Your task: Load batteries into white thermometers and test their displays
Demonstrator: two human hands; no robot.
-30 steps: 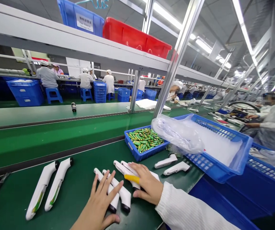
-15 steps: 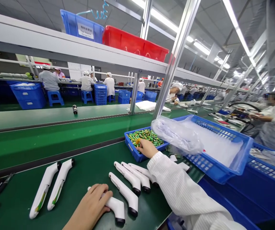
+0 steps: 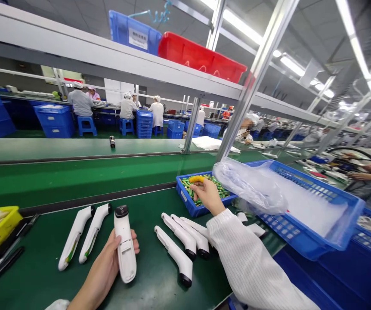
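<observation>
My left hand (image 3: 106,256) is closed round a white handheld thermometer (image 3: 125,252), with its black lens end up and an open compartment in its handle facing me. At the blue bin (image 3: 185,200) of small green batteries (image 3: 217,184), my right hand (image 3: 209,196) has its fingers pinched together. A yellow finger cot (image 3: 197,179) covers its index finger. Whatever lies between those fingertips is hidden. Several more white thermometers (image 3: 175,256) lie on the green bench between my hands. Two others (image 3: 75,234) rest to the left, with green and yellow showing in their handles.
A blue basket (image 3: 314,241) with clear plastic bags (image 3: 250,185) stands at the right. At the left are a yellow tray (image 3: 3,234) and dark pens (image 3: 4,262). A metal post (image 3: 253,82) rises behind the bin. Co-workers sit at farther benches.
My left hand has picked a thermometer up from the bench and turned it upright. My right hand has lifted slightly among the batteries. The view has shifted left.
</observation>
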